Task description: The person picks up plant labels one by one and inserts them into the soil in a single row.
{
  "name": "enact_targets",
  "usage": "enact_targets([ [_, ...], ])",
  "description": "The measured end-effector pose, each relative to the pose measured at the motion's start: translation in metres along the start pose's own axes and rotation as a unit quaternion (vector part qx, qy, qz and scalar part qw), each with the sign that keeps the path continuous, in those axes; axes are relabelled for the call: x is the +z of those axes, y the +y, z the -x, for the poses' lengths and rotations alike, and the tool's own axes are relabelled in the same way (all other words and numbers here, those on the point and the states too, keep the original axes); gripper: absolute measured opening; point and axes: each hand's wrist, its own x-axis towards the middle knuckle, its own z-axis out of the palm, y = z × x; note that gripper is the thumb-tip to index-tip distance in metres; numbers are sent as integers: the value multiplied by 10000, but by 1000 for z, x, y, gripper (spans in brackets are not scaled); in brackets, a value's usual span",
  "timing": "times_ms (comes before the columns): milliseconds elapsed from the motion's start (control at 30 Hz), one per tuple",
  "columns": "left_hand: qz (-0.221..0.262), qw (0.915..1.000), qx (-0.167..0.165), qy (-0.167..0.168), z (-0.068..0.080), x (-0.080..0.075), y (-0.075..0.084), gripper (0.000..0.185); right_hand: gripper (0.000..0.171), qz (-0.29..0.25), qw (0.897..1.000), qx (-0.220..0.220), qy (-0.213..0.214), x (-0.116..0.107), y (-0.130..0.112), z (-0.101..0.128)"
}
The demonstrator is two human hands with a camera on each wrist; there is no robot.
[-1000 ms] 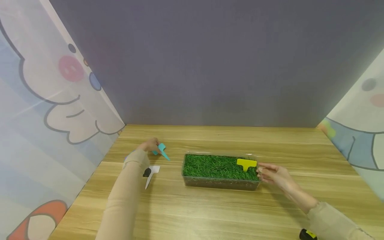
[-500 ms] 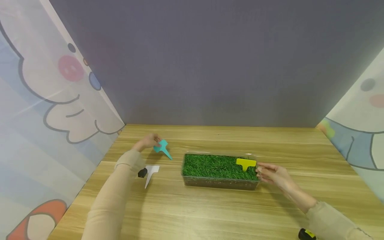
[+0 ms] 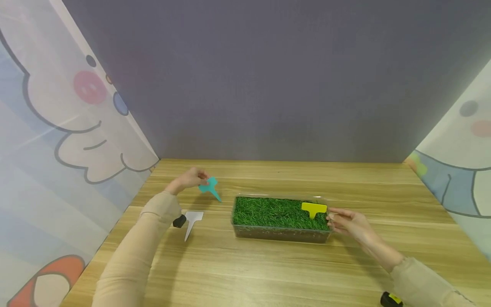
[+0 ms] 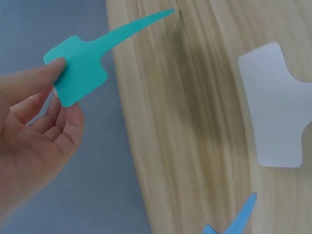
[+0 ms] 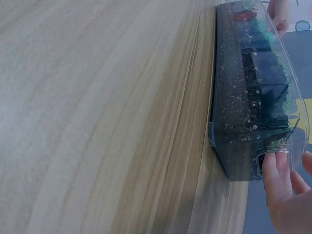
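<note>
My left hand pinches a teal T-shaped plant label by its wide head between thumb and fingers, above the table. Its pointed stem aims away from the palm. At the right end of a clear plastic planter, which holds dark soil and green grass, my right hand rests its nearly straight fingers against the end wall. A yellow plant label stands upright in the grass close to that hand.
On the table, a white plant label lies left of the planter. Part of a blue label shows in the left wrist view. Black objects are at the left sleeve and near the right sleeve. A grey panel stands behind.
My left hand has lifted the teal label off the table and shifted it slightly right and farther back. The left forearm has swung left. My right hand stays at the planter.
</note>
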Motion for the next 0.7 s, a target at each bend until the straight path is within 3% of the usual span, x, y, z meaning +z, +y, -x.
enact_targets([
  [400,-517,9965,650,81,5,3,24,19,59,-116,9999,11,-8,0,0,0],
  [700,-706,9941,808,140,8,1,43,18,60,-149,9999,3,-2,0,0,0],
])
